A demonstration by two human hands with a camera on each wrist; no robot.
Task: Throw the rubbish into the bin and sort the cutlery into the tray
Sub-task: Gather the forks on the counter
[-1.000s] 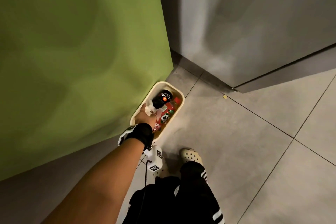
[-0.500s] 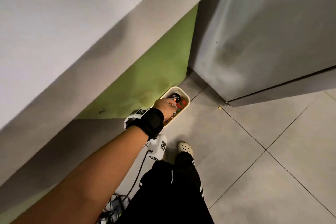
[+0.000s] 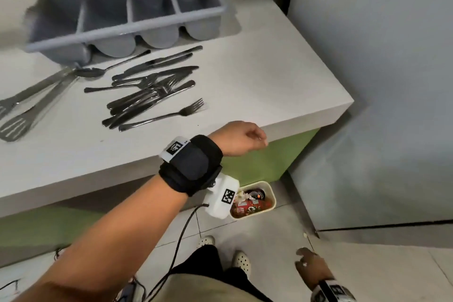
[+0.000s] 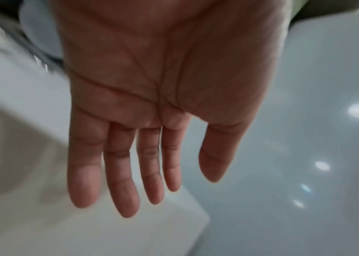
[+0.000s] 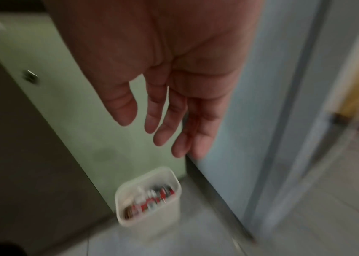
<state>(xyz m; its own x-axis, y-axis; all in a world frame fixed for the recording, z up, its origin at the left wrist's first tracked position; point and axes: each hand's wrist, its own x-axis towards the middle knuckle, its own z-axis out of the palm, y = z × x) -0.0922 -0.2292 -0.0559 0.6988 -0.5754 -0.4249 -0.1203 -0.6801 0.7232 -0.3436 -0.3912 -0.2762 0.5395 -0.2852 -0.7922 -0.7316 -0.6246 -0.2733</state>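
Note:
A cream bin [image 3: 271, 193] stands on the floor against the green counter base, with red cans, a black bottle and crumpled paper inside. It also shows, blurred, as the bin [image 5: 150, 218] below my right hand. On the white counter [image 3: 269, 86] sits a grey four-compartment cutlery tray [image 3: 122, 32] with a loose pile of cutlery [image 3: 152, 91] in front of it; a single fork [image 3: 171, 115] lies nearest me. My left hand [image 3: 241, 141] hovers at the counter's front edge, palm empty and fingers straight [image 4: 174, 173]. My right hand [image 3: 306, 262] hangs low, relaxed and empty [image 5: 145, 128].
Two long slotted spatulas [image 3: 24, 115] and a spoon [image 3: 90, 72] lie at the counter's left. A grey cabinet wall [image 3: 367, 81] rises right of the counter and bin. My feet [image 3: 241, 260] stand on the tiled floor just before the bin.
My left hand has left the bin, where it was putting crumpled rubbish, and risen empty to the counter edge. The view has lifted from the floor to the counter top.

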